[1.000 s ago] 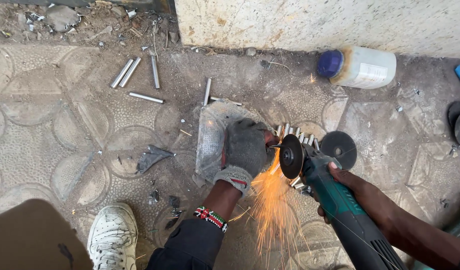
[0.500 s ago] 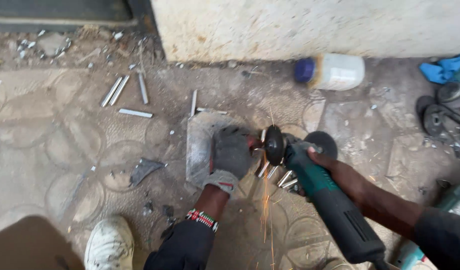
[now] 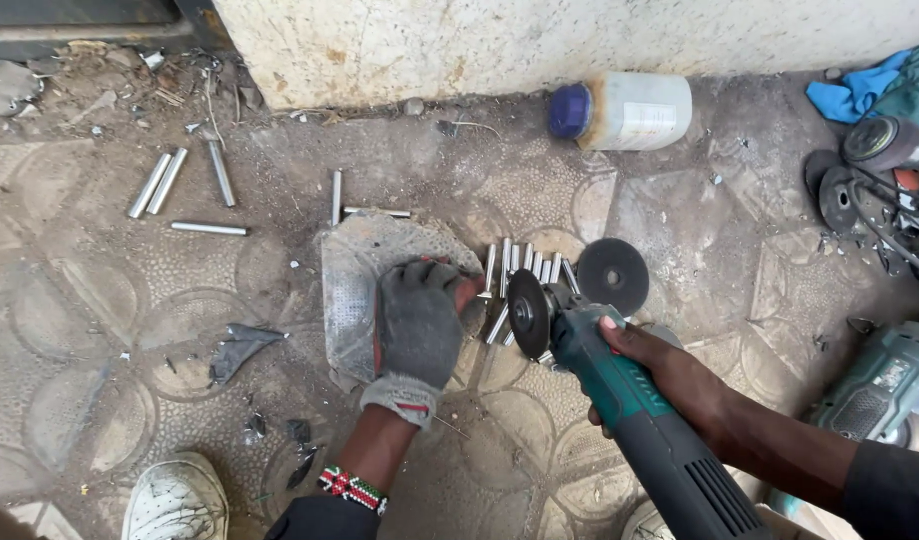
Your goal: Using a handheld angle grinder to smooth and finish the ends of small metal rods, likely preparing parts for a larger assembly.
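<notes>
My left hand (image 3: 420, 322), in a worn grey glove, presses down on a flat stone slab (image 3: 352, 290) on the ground, fingers curled over something small I cannot make out. My right hand (image 3: 670, 375), bare, grips a green angle grinder (image 3: 620, 390). Its dark disc (image 3: 528, 313) stands upright just right of the gloved fingers, with no sparks showing. Several short cut metal rods (image 3: 525, 265) lie in a row behind the disc.
More metal rods (image 3: 185, 195) lie scattered at the upper left. A loose grinding disc (image 3: 613, 275) lies beside the row. A plastic jar with a blue lid (image 3: 625, 110) lies by the wall. Other power tools (image 3: 885, 375) and discs (image 3: 840, 195) sit right. My white shoe (image 3: 175, 500) is at bottom left.
Sparks flew from the disc a second ago and have died out. The grinder disc now stands slightly clear of the gloved hand. The view has shifted.
</notes>
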